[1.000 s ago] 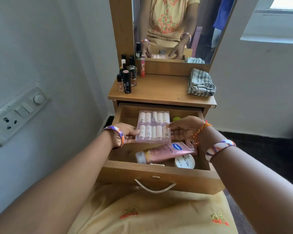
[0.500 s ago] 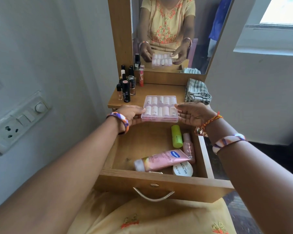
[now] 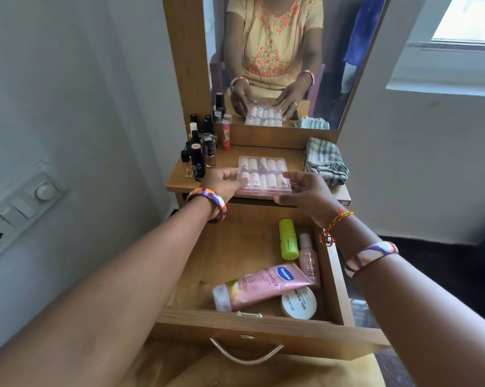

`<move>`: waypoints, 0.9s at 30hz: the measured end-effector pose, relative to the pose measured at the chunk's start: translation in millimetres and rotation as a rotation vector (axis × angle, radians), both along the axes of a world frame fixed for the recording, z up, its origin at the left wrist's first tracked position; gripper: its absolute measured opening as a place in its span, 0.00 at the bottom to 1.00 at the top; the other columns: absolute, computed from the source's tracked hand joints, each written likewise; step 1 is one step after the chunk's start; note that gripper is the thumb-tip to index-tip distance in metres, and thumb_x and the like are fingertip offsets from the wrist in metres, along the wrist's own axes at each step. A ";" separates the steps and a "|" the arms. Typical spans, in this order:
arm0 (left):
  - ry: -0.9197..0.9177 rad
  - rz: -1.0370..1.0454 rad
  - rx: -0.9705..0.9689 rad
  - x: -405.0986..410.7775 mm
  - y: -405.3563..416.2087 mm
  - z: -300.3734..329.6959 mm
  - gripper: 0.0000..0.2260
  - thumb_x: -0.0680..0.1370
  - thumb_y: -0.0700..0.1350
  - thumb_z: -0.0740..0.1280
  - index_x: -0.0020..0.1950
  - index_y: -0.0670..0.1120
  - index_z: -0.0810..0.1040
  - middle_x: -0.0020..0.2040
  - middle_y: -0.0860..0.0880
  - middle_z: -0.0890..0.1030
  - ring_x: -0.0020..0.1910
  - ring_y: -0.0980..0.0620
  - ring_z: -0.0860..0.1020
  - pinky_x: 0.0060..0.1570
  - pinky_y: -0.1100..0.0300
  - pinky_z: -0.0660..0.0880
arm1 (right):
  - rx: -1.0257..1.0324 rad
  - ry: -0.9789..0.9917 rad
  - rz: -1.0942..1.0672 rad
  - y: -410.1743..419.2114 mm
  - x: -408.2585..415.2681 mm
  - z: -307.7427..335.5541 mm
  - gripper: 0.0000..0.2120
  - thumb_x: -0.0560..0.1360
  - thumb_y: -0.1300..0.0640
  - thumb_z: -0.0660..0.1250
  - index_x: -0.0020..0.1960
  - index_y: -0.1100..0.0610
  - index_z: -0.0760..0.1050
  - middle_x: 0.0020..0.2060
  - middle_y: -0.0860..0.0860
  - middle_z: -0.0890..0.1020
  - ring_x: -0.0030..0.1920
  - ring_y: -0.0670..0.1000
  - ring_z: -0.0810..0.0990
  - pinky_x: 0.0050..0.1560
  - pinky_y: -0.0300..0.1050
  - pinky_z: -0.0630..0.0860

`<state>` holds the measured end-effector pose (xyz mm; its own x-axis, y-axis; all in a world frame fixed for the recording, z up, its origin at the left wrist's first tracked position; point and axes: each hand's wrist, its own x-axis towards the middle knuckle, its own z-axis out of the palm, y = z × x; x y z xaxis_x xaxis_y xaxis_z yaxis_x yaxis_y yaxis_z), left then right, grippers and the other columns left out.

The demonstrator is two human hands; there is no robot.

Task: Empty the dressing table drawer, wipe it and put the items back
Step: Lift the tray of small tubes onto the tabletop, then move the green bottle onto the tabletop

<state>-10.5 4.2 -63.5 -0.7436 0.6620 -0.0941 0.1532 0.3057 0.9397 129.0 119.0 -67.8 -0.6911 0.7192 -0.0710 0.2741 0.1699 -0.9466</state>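
Observation:
A clear plastic box of small white rolls (image 3: 264,174) lies on the dressing table top (image 3: 263,152), near its front edge. My left hand (image 3: 224,182) holds the box's left edge and my right hand (image 3: 305,191) holds its near right corner, thumbs on top. Below, the drawer (image 3: 266,328) stands pulled out. In it lie a pink Vaseline tube (image 3: 263,286), a lime green bottle (image 3: 288,239), a pink bottle (image 3: 309,259) and a round white nail polish remover tub (image 3: 299,302), all on the right side.
Several small cosmetic bottles (image 3: 198,152) stand at the table's back left. A folded grey striped cloth (image 3: 325,160) lies at the right. The mirror (image 3: 277,60) rises behind. A wall switch panel (image 3: 15,208) is at the left, and the drawer's metal handle (image 3: 245,354) faces me.
Both hands lifted the clear box out of the drawer, carried it up and away from me, and set it on the table top.

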 end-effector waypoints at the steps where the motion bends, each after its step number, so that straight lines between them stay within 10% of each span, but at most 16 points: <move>1: 0.049 -0.050 -0.032 -0.2 1.2 1.5 0.20 0.73 0.39 0.72 0.64 0.40 0.75 0.56 0.47 0.79 0.54 0.53 0.76 0.56 0.62 0.73 | 0.039 -0.023 -0.034 0.1 -3.0 -1.9 0.31 0.64 0.71 0.74 0.66 0.66 0.70 0.59 0.60 0.79 0.57 0.55 0.80 0.61 0.51 0.76; 9: 0.386 -0.098 -0.199 -10.2 32.8 -5.4 0.23 0.73 0.37 0.71 0.68 0.44 0.73 0.66 0.46 0.76 0.64 0.49 0.75 0.60 0.64 0.69 | 0.408 -0.178 -0.238 -1.7 -23.5 -9.5 0.19 0.75 0.67 0.61 0.66 0.63 0.72 0.68 0.57 0.72 0.68 0.53 0.70 0.62 0.32 0.60; 19: 0.482 0.006 -0.143 -10.0 61.1 -12.2 0.19 0.72 0.40 0.72 0.63 0.44 0.78 0.61 0.46 0.80 0.59 0.51 0.78 0.51 0.70 0.68 | 0.689 -0.277 -0.220 3.7 -27.7 -16.2 0.20 0.76 0.70 0.56 0.66 0.62 0.70 0.72 0.57 0.65 0.73 0.55 0.62 0.70 0.44 0.61; 27: 0.528 0.011 -0.085 1.9 69.5 -18.1 0.19 0.70 0.41 0.74 0.60 0.44 0.80 0.53 0.43 0.82 0.49 0.48 0.80 0.49 0.61 0.76 | 1.218 -0.008 0.313 -19.2 6.5 -35.5 0.08 0.70 0.66 0.61 0.40 0.65 0.78 0.41 0.60 0.81 0.40 0.60 0.80 0.35 0.47 0.79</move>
<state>-8.6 73.7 -81.6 -0.7110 0.6603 0.2418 0.5949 0.3815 0.7075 135.4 99.9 -103.3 -0.8465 0.1264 0.5171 0.0692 0.9893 -0.1285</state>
